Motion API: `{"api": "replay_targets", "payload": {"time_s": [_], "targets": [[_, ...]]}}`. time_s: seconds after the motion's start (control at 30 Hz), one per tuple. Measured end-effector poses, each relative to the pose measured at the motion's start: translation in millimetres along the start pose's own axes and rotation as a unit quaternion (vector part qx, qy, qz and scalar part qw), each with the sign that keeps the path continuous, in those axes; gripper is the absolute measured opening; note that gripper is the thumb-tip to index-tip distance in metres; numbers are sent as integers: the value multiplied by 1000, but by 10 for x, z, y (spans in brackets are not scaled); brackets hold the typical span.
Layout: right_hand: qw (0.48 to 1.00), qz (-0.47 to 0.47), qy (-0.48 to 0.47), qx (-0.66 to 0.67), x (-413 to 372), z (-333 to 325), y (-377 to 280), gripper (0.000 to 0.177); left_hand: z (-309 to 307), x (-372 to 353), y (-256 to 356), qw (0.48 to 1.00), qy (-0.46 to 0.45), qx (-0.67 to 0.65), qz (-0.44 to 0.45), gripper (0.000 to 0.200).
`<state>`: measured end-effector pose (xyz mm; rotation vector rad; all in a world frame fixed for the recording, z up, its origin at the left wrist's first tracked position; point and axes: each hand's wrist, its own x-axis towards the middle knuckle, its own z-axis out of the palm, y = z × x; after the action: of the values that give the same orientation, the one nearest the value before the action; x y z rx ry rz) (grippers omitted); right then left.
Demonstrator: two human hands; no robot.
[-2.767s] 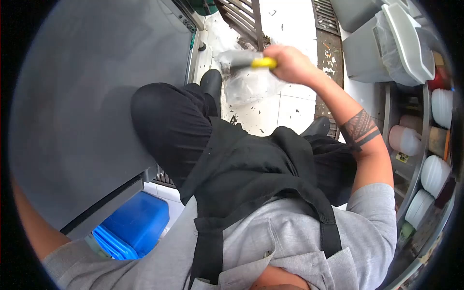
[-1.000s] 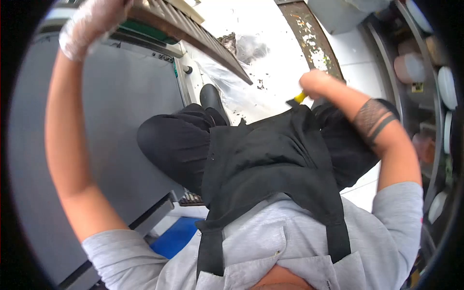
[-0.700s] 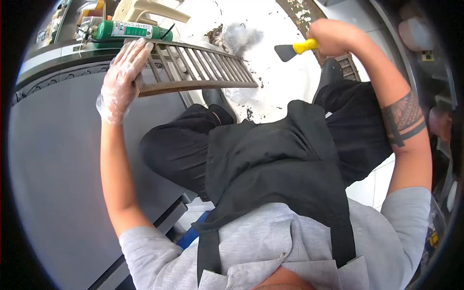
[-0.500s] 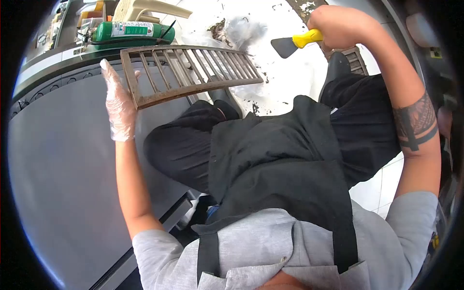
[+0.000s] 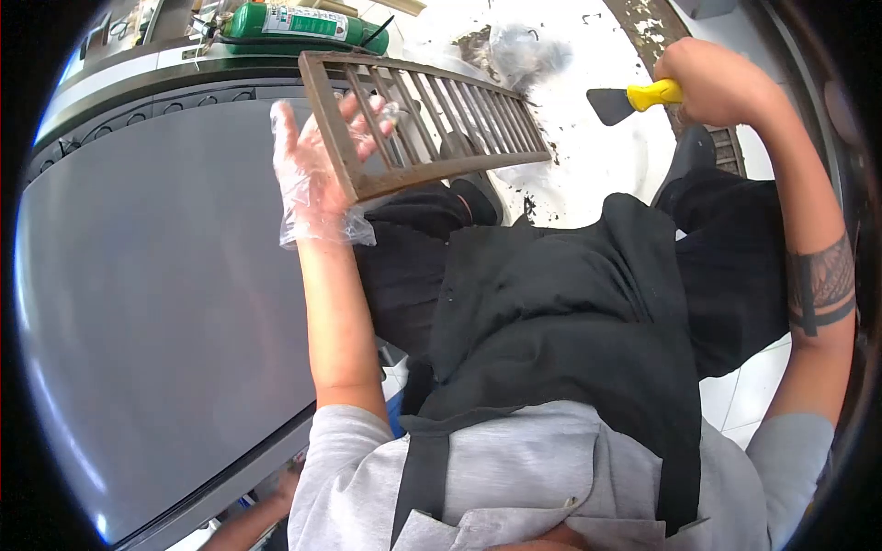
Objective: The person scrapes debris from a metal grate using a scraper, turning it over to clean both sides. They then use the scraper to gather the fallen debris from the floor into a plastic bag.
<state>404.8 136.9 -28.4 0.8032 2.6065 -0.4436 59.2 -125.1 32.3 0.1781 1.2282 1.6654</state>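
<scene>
A dark, dirty metal grate point(image 5: 418, 173) with many slats slants from upper left toward the floor. My left hand point(image 5: 317, 170), in a clear plastic glove, supports its near end; the end bar crosses the palm. The thumb stays outside the frame, while the loosely bent fingers show through the gaps between slats. Off to the right, my right hand point(image 5: 721, 83) is bare and closed round the yellow handle of a scraper point(image 5: 614, 106). Its dark flat blade points left, apart from the grate.
A large grey panel point(image 5: 165, 275) fills the left side. A green fire extinguisher point(image 5: 308, 26) lies behind the grate. Crumpled clear plastic point(image 5: 528, 55) and dark flakes lie on the white floor covering point(image 5: 574, 188). Another person's arm point(image 5: 248, 523) shows at lower left.
The view has shifted, so everything sits farther right. My left hand has turned its palm up more, and its fingers now show through the grate. The scraper stays in my right hand.
</scene>
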Motion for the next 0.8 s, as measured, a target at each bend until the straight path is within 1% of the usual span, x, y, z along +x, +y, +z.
{"api": "replay_targets", "payload": {"time_s": [0.03,0.07,0.1,0.13,0.17,0.2,0.27,0.3,0.33,0.4,0.43,0.47,0.5,0.53,0.57,0.6,0.67,0.7,0.73,0.77,0.8], "targets": [[999,-25,27,20,42,70,36,37,107,3,-23,996,62,58,17,62],[996,-51,53,40,81,84,6,38,118,12,13,996,64,55,18,62],[996,-55,52,38,110,128,-14,38,130,29,12,988,46,149,21,67],[991,-68,87,78,113,137,-73,33,125,56,30,970,26,240,22,71],[982,-82,120,119,113,119,-144,31,117,77,44,977,34,210,26,62],[983,-84,118,116,143,91,-186,31,219,68,26,977,36,207,27,62],[952,-87,38,290,225,-16,-353,34,389,24,-9,935,96,325,100,68],[943,-22,-26,332,236,-150,-488,39,291,48,30,948,83,291,95,78],[944,-28,-26,328,355,-106,-512,39,217,70,44,948,89,289,100,78],[916,-128,135,355,580,-103,-716,38,31,114,120,919,109,366,102,80],[904,-115,115,394,671,-160,-785,32,-76,136,182,871,143,458,102,80],[907,-119,115,388,727,-319,-950,32,-178,178,165,873,147,452,106,80],[901,-127,113,399,779,-476,-1113,31,-269,233,102,927,103,328,151,80],[895,-133,110,412,817,-642,-1286,31,-326,279,46,959,57,197,193,80],[904,-160,94,384,831,-896,-1432,30,-229,314,14,971,-16,136,194,83],[906,-194,94,365,890,-1097,-1566,30,-165,330,5,971,-11,136,196,83],[905,-240,88,341,1023,-1374,-1800,30,-61,330,0,970,-18,117,214,90],[905,-250,87,332,1090,-1473,-1910,30,9,278,3,968,8,137,211,91],[907,-259,84,321,1185,-1540,-2035,29,1,261,36,968,7,131,211,91],[908,-265,78,316,1280,-1595,-2127,29,-11,254,54,965,19,172,197,91],[911,-267,72,307,1460,-1680,-2187,29,-25,270,33,960,14,186,210,90]]}}
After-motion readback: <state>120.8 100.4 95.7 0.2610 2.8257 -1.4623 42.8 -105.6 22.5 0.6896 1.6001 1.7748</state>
